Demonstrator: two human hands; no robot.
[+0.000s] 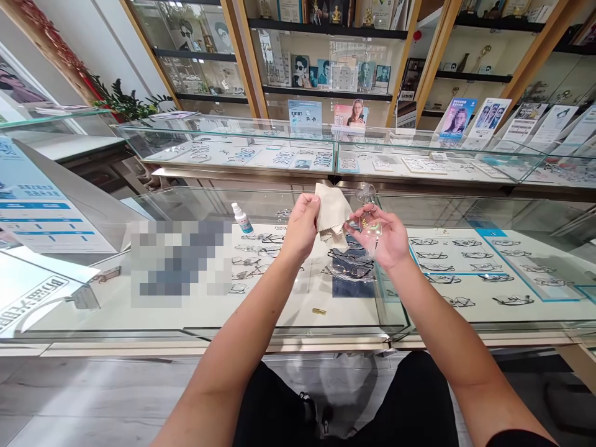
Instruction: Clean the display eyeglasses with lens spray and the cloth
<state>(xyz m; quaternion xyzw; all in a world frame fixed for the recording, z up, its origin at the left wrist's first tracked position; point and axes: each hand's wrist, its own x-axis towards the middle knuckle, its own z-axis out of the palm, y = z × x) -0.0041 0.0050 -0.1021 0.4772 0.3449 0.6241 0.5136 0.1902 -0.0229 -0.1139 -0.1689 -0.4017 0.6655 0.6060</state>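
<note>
Above the glass counter [265,315], back from its near edge [288,333], left hand [303,222] pinches cloth [331,210]; half-curled right hand [391,239] holds eyeglasses [371,225].

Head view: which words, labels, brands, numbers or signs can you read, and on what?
None reads for certain.
Bottle: label too small.
Left stand: print too blurred.
Characters at lower left: large, but slanted and running out of frame.
Back cards: too small.
Cloth: no lettering shows.
Glasses: yellow-green marks, unreadable.

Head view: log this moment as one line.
left hand: holds beige zigzag-edged cloth | right hand: holds clear-lensed eyeglasses | nearby: white bottle with blue label, standing on glass counter
</note>
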